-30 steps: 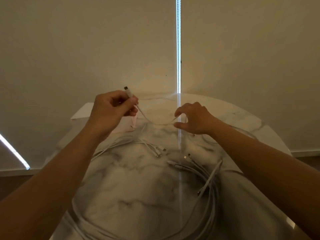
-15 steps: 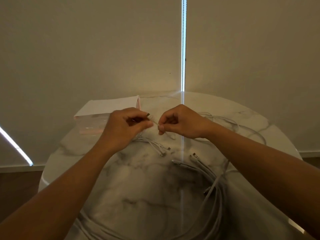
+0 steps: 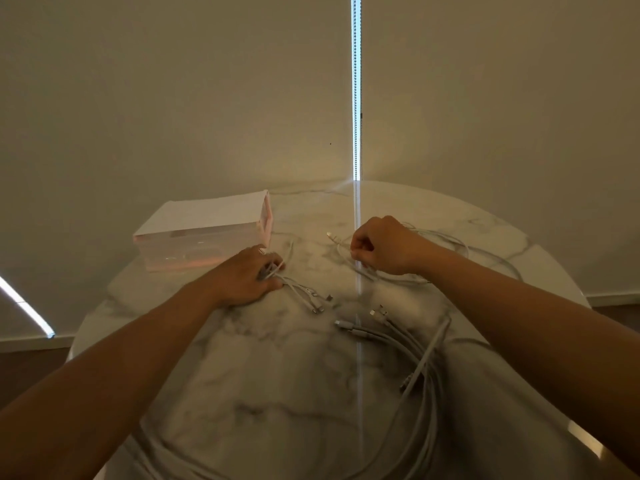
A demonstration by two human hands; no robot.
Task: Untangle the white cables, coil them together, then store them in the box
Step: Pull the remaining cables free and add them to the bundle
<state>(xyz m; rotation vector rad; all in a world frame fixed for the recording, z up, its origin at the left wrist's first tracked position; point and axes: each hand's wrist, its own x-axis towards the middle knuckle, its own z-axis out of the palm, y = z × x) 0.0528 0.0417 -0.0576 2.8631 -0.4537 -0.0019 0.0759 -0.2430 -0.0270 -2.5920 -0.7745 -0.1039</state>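
Pale beige wall [image 3: 173,98] behind, cut by a bright vertical slit [image 3: 356,98]. Dim, warm light. Round marble table [image 3: 277,393] fills the lower frame.

Box [image 3: 204,237]: far left of the table, translucent pinkish sides, white lid on top. Nothing of the cables can be made out in it.

White cables [image 3: 424,386]: all out on the table. The main sweep runs down the right side and curls round the near edge. Its plug ends lie loose at centre, clear of both hands.

Left hand [image 3: 246,278]: low on the table just in front of the box, back of the hand up. Fingers [image 3: 272,270] bent down and closed over a short bundle [image 3: 301,289]. One strand comes up between the fingers toward the box. The rest fans out right of the fingertips and ends in small plugs, which lie flat on the marble.

Right hand [image 3: 381,249]: raised a little over the far centre, curled into a tight fist. It grips a single cable [image 3: 341,251]. The plug end sticks out to the left of the knuckles, free. The cord bends down and passes in under the curled fingers. More slack loops out behind the wrist, on the far right of the table.

The hands are apart, and no strand can be seen running straight between them.
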